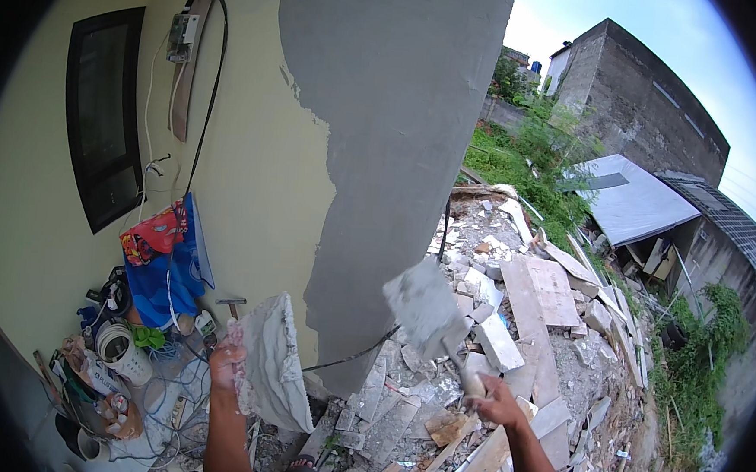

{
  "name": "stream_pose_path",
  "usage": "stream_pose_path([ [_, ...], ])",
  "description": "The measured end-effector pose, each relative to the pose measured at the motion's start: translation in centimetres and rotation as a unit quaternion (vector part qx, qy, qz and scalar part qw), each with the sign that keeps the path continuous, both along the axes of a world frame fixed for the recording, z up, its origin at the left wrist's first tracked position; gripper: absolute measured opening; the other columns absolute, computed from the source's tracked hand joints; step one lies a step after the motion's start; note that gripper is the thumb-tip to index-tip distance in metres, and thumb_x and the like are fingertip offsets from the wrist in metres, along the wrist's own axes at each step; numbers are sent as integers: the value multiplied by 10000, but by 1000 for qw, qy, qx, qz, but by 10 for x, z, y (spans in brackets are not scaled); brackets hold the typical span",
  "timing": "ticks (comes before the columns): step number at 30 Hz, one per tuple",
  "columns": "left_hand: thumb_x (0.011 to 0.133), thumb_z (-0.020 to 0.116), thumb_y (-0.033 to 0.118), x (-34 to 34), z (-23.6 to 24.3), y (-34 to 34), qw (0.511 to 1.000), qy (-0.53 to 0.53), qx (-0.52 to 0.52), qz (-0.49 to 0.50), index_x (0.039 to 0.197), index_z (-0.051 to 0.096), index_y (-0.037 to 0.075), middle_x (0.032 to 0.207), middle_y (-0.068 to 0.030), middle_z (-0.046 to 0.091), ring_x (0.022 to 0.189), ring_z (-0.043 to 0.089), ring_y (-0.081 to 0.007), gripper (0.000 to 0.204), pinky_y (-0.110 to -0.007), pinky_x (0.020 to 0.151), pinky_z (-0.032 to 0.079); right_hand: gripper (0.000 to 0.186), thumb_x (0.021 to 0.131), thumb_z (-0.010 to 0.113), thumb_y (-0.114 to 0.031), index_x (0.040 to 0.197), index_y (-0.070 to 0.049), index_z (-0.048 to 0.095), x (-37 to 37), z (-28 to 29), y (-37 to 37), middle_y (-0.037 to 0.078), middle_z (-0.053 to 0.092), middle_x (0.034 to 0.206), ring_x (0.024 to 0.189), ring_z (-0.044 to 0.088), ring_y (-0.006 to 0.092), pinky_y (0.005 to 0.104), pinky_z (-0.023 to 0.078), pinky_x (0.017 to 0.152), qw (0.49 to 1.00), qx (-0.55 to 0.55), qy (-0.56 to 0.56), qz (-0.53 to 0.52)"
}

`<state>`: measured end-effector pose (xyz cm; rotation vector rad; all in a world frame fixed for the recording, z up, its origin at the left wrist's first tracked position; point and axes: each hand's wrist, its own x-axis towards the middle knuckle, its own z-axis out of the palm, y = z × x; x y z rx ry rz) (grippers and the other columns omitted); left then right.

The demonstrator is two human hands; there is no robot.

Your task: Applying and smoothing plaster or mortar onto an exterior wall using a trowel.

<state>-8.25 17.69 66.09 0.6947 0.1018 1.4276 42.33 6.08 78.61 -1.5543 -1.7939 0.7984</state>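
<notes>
My left hand (pixel 226 363) is closed on the edge of a plaster-covered board (pixel 276 370), tilted on its side, with thick pale grey layers along its surface; the grip side of the board is partly hidden. To the right, my right hand (pixel 498 402) wraps round the handle of a trowel (pixel 430 307). Its broad square blade is smeared with grey and somewhat blurred, raised over the rubble and apart from the wall. Ahead of both hands stands the wall corner, where smooth grey plaster (pixel 401 142) borders the bare cream wall (pixel 248 167) along a ragged edge.
Broken blocks and boards (pixel 510 344) cover the ground at the right. A white bucket (pixel 120 350), bags and tangled cables lie at the left below a dark-framed window (pixel 104 120). A black cable (pixel 353 356) runs past the wall's foot. My sandalled foot (pixel 302 462) stands among debris.
</notes>
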Motion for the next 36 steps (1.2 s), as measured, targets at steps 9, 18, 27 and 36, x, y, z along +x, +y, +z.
stream_pose_path([
  [9,671,634,136,-9,-41,-73,930,131,-283,195,1218,607,-3,1096,-87,669,972,644,-245,565,-354,892,486,269,837,627,-154,1035,-8,517,-51,247,166,108,589,718,623,609,216,387,508,605,925,344,0,-162],
  [18,694,650,176,-15,-137,-113,869,173,-397,237,1214,615,34,1124,-91,659,1000,625,-288,541,-403,918,470,329,758,680,-210,975,1,552,-60,310,262,201,629,775,684,629,344,438,487,665,815,489,-262,-169],
  [27,807,614,205,-65,-165,-116,883,139,-349,282,1317,573,25,1056,-38,639,907,609,-191,543,-314,799,467,324,733,674,-210,937,3,540,-59,307,275,219,617,738,658,615,384,461,473,647,811,498,-254,-173],
  [36,760,613,203,-72,-130,-116,886,91,-339,301,1300,551,-16,1173,-98,623,1054,597,-269,586,-373,938,452,314,734,682,-211,920,5,550,-55,310,274,194,613,723,632,606,345,444,472,634,790,538,-222,-194],
])
